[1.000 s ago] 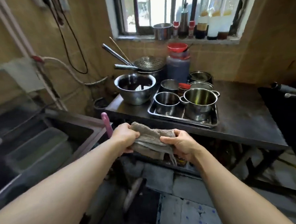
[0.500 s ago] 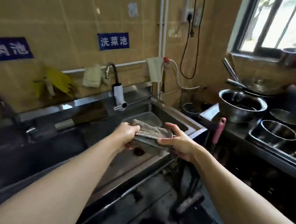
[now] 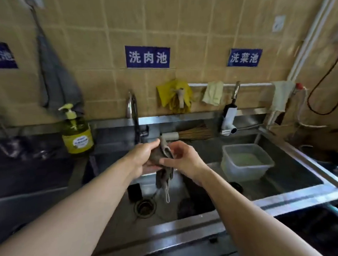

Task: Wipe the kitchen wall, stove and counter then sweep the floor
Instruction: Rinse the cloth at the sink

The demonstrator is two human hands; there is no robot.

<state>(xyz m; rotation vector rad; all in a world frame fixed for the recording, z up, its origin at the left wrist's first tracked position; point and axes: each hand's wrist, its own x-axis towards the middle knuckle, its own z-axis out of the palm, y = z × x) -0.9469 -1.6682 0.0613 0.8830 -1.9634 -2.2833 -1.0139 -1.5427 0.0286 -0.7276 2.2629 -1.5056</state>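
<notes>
Grey cloth (image 3: 163,163), bunched and grasped by left hand (image 3: 144,158) and right hand (image 3: 182,158) over the sink (image 3: 208,221) basin: likely rinsing; wiping and sweeping apparently remain.

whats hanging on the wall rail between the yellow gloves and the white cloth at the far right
In the head view, a pale yellow rag hangs between the yellow gloves and the white cloth, with a faucet just past it.

Head camera looks down, close over the steel sink (image 3: 285,197), facing the tiled wall (image 3: 178,25)
</notes>
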